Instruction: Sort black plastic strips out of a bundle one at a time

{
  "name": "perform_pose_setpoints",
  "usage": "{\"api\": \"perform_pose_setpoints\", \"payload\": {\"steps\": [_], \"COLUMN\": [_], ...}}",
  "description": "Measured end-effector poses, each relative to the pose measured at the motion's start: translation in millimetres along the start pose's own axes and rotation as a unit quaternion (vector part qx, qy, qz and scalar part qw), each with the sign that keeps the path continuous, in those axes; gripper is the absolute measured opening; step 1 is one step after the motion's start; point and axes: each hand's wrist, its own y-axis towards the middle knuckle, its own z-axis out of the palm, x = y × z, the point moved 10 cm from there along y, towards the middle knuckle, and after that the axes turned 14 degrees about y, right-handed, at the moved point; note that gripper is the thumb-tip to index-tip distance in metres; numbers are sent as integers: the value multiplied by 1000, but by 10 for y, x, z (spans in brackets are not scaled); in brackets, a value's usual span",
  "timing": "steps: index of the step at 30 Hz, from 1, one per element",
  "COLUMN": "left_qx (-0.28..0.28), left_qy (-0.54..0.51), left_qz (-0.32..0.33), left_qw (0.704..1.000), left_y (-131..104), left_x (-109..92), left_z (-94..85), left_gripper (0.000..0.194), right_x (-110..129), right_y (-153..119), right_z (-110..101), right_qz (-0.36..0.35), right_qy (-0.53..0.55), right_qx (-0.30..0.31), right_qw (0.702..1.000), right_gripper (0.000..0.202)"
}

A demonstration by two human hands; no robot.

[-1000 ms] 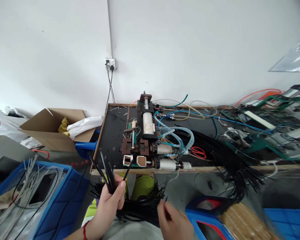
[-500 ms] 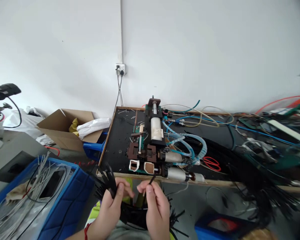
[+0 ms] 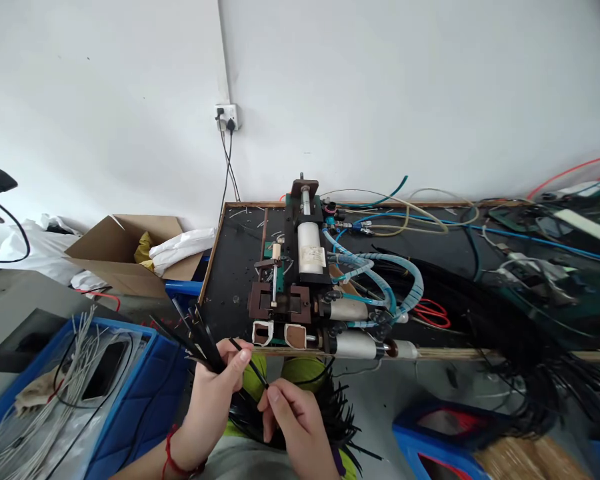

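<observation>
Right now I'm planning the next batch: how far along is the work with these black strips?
Done: nothing finished can be told apart. In hand: the left hand grips a fanned bunch of black strips; the right hand pinches a single strip near the machine. Left: a large pile of black strips lies on the bench.

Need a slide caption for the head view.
Left hand grips a bundle of black cables; right hand pinches one strand.
</observation>
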Motion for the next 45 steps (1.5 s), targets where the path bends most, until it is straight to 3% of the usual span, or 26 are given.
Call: {"api": "perform_pose_setpoints", "payload": {"steps": [3,8,11,17,19,22,26,31,34,38,41,45], "left_qx": [2,-20,-5,22,31,62,72,68,108,137,147,165], "left_qy": [-48,-104,-99,-90,-81,-50,-45,-113,-138,-152,-170,-201], "left_qz": [-14,-9,-15,-23,-26,-27,-44,-150,-196,-161,-93,-63], "left_qw": [999,994,995,995,996,996,995,980,965,966,970,964], "left_y": [17,46,41,25,26,17,-2,-72,-126,-104,-64,-55], "left_x": [-22,-133,-100,-13,-3,12,24,140,218,172,35,-24], "left_z": [57,43,46,67,89,172,243,253,301,301,285,289], "left_gripper": [43,32,29,26,29,37,50,56,57,44,39,36], "right_x": [-152,-161,-183,-269,-283,-254,-175,9,-37,-156,-138,-127], "right_y": [32,151,187,162,135,73,2,-26,-17,19,68,117], "right_z": [-41,-18,25,93,64,-22,14,79,151,172,109,120], "right_qz": [15,-5,6,27,21,-10,-28,-94,-72,-5,-13,-9], "right_qy": [179,415,461,473,457,344,127,-23,-36,162,331,437], "right_qx": [-19,-38,-28,-18,-34,-59,-13,47,90,88,33,10], "right_qw": [984,909,887,881,889,937,991,994,993,983,943,900], "right_gripper": [55,42,40,41,43,51,58,54,52,47,42,33]}}
